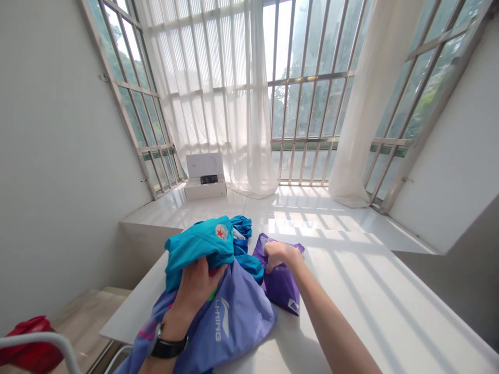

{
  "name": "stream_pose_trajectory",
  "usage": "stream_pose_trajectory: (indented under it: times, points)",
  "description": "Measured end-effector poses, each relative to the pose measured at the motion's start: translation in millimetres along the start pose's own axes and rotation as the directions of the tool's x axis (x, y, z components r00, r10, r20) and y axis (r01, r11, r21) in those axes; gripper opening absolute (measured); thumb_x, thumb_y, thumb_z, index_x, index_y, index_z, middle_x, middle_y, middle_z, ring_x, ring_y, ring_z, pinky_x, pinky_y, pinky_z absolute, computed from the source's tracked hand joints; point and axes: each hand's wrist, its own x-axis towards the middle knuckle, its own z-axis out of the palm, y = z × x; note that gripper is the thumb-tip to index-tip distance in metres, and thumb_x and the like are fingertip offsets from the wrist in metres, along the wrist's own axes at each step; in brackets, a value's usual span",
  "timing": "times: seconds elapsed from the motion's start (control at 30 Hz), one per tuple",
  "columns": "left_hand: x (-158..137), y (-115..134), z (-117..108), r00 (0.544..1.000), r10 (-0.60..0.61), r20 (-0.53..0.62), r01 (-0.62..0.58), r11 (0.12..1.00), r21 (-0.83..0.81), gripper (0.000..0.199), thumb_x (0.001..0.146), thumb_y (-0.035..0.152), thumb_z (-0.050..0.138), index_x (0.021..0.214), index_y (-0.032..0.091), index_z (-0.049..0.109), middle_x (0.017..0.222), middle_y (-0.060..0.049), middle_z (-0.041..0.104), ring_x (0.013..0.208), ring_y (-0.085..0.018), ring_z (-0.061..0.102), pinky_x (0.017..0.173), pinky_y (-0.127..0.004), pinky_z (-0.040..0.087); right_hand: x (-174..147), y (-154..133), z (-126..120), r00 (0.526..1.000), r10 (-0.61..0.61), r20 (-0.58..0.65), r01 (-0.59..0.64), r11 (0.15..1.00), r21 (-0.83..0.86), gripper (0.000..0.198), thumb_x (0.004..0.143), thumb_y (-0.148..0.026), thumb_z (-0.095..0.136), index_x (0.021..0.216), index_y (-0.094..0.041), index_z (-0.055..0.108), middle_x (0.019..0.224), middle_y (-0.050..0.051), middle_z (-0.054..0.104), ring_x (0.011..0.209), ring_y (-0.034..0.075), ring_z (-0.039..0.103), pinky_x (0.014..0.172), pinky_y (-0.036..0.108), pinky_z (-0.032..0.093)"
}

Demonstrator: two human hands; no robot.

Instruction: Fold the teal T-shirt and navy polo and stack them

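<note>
My left hand (196, 284), with a dark watch on its wrist, reaches into the clothes pile. Its fingers go under the folds of a teal shirt (198, 239) with a round red-star badge and grip it; the thumb sticks out to the right. Beneath that hand and forearm spreads a periwinkle LI-NING garment (245, 317). Darker blue cloth (242, 226) bunches behind the shirt. To the right, my right hand (277, 254) is closed on the upper part of a folded purple garment (281, 288), which has a white label at its lower corner. The fingertips there are partly hidden.
The clothes lie on a white table (343, 311) against a sunlit white window ledge (312, 205). An open white box (205, 189) with a black device stands on the ledge. White curtains (249, 104) hang before barred windows. Red cloth (33, 345) and a white tubular rail (50, 337) are lower left.
</note>
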Motion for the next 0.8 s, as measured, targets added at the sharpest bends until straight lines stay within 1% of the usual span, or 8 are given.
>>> stream_pose_trajectory:
  times: [0.13, 0.23, 0.33, 0.4, 0.47, 0.53, 0.67, 0.8]
  points:
    - [40.1, 4.1, -3.3, 0.975, -0.122, -0.188, 0.128, 0.991, 0.024, 0.079, 0.093, 0.052, 0.058, 0.146, -0.002, 0.036, 0.14, -0.032, 0.051, 0.134, -0.043, 0.051, 0.108, -0.054, 0.047, -13.0, 1.7, -40.0, 0.999, 0.011, -0.043, -0.013, 0.999, -0.03, 0.022, 0.065, -0.015, 0.078, 0.052, -0.023, 0.062, 0.048, -0.004, 0.055, 0.052, 0.017, 0.059, 0.058, 0.029, 0.048]
    - [60.9, 3.9, -2.7, 0.999, 0.016, 0.047, -0.018, 0.999, 0.044, 0.062, 0.097, 0.043, 0.054, 0.145, 0.006, 0.046, 0.141, -0.026, 0.055, 0.13, -0.04, 0.056, 0.108, -0.052, 0.046, -27.7, 0.3, -72.3, 0.956, 0.047, -0.289, -0.062, 0.997, -0.042, 0.019, 0.084, -0.019, 0.059, 0.083, -0.026, 0.077, 0.077, 0.004, 0.074, 0.072, 0.021, 0.068, 0.066, 0.03, 0.048]
    - [69.2, 11.7, -7.8, 0.898, 0.217, 0.383, -0.229, 0.973, -0.014, 0.042, 0.096, 0.042, 0.059, 0.129, 0.016, 0.065, 0.133, -0.017, 0.066, 0.125, -0.037, 0.061, 0.11, -0.055, 0.043, -40.0, -5.3, -94.5, 0.775, 0.069, -0.628, -0.072, 0.997, 0.021, 0.033, 0.094, -0.023, 0.045, 0.108, -0.027, 0.075, 0.093, 0.007, 0.077, 0.081, 0.023, 0.07, 0.071, 0.032, 0.048]
    - [68.1, 25.3, -14.7, 0.879, 0.259, 0.401, -0.246, 0.966, -0.084, 0.038, 0.096, 0.042, 0.06, 0.124, 0.018, 0.069, 0.131, -0.015, 0.069, 0.125, -0.035, 0.062, 0.112, -0.054, 0.043, -45.8, -10.7, -102.2, 0.653, 0.048, -0.755, 0.021, 0.996, 0.081, 0.035, 0.095, -0.023, 0.042, 0.112, -0.024, 0.072, 0.094, 0.008, 0.077, 0.082, 0.024, 0.07, 0.073, 0.034, 0.049]
    - [62.3, 44.8, -21.2, 0.907, 0.254, 0.336, -0.196, 0.961, -0.196, 0.038, 0.098, 0.042, 0.059, 0.127, 0.019, 0.068, 0.129, -0.013, 0.07, 0.124, -0.031, 0.063, 0.11, -0.05, 0.046, -50.7, -17.5, -105.9, 0.584, 0.015, -0.812, 0.179, 0.973, 0.147, 0.031, 0.095, -0.023, 0.044, 0.111, -0.023, 0.07, 0.09, 0.006, 0.075, 0.081, 0.024, 0.069, 0.075, 0.035, 0.05]
    - [53.0, 67.6, -23.5, 0.927, 0.228, 0.298, -0.116, 0.929, -0.352, 0.044, 0.097, 0.042, 0.061, 0.135, 0.02, 0.062, 0.131, -0.013, 0.069, 0.123, -0.03, 0.064, 0.106, -0.048, 0.051, -56.4, -26.2, -106.9, 0.57, -0.004, -0.822, 0.367, 0.896, 0.251, 0.024, 0.096, -0.027, 0.047, 0.109, -0.024, 0.068, 0.083, 0.002, 0.072, 0.078, 0.022, 0.068, 0.075, 0.034, 0.052]
    - [31.9, 108.9, -9.8, 0.933, 0.166, 0.319, 0.082, 0.767, -0.636, 0.08, 0.084, 0.046, 0.077, 0.153, 0.022, 0.043, 0.146, -0.016, 0.059, 0.123, -0.032, 0.064, 0.103, -0.049, 0.055, -73.3, -49.2, -105.1, 0.589, -0.003, -0.808, 0.648, 0.6, 0.469, 0.02, 0.097, -0.045, 0.057, 0.101, -0.028, 0.067, 0.075, -0.003, 0.064, 0.068, 0.017, 0.062, 0.066, 0.031, 0.054]
    - [20.1, 123.1, 7.2, 0.956, 0.033, 0.293, 0.227, 0.549, -0.804, 0.05, 0.086, 0.041, 0.073, 0.131, 0.023, 0.067, 0.123, -0.011, 0.073, 0.123, -0.033, 0.064, 0.109, -0.053, 0.05, -91.4, -67.5, -103.8, 0.582, 0.02, -0.813, 0.76, 0.341, 0.553, 0.023, 0.088, -0.054, 0.07, 0.088, -0.031, 0.07, 0.082, -0.002, 0.067, 0.075, 0.018, 0.065, 0.069, 0.034, 0.059]
